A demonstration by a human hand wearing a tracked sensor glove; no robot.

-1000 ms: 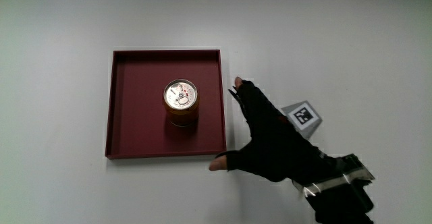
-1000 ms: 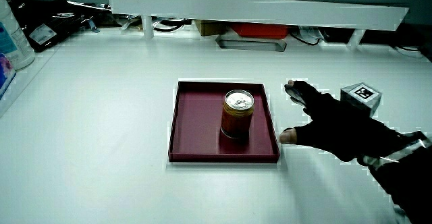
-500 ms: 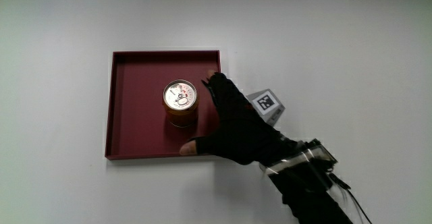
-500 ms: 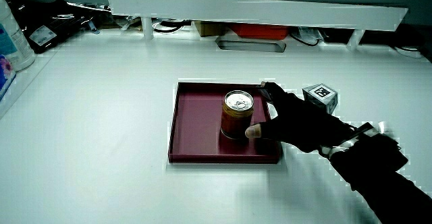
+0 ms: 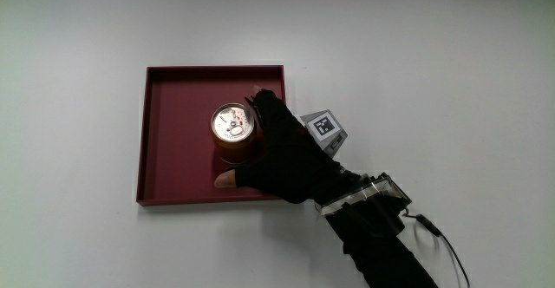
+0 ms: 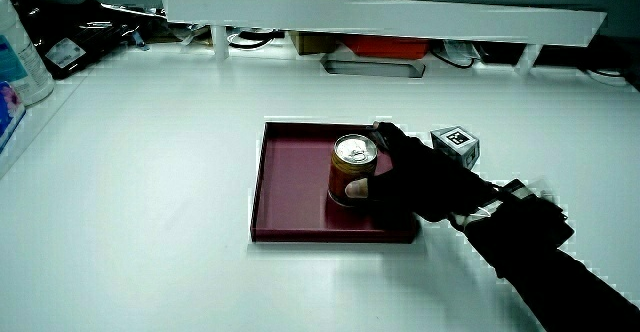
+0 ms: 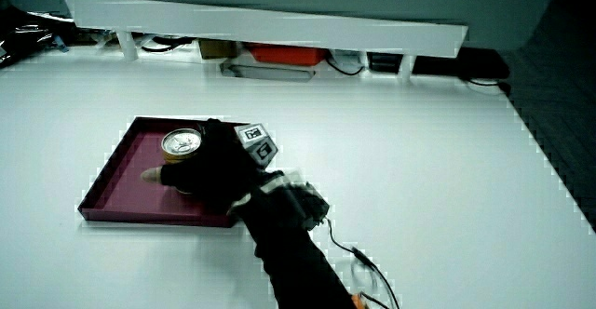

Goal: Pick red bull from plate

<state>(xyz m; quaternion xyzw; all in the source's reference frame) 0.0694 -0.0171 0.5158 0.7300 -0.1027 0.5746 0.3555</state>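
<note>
Over the dark red square tray (image 5: 169, 149) — black-gloved hands (image 5: 282, 153) wrap the upright orange-bodied, silver-topped can (image 5: 232, 125), thumb nearer the person, fingers clasping it.

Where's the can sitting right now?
The can stands upright near the middle of the dark red tray, with the hand wrapped around its side.

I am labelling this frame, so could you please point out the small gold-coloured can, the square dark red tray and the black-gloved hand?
small gold-coloured can (image 5: 231, 123), main view, on its silver lid.
square dark red tray (image 5: 178, 158), main view, on its bare floor beside the can.
black-gloved hand (image 5: 290, 158), main view, on the back of the glove.
</note>
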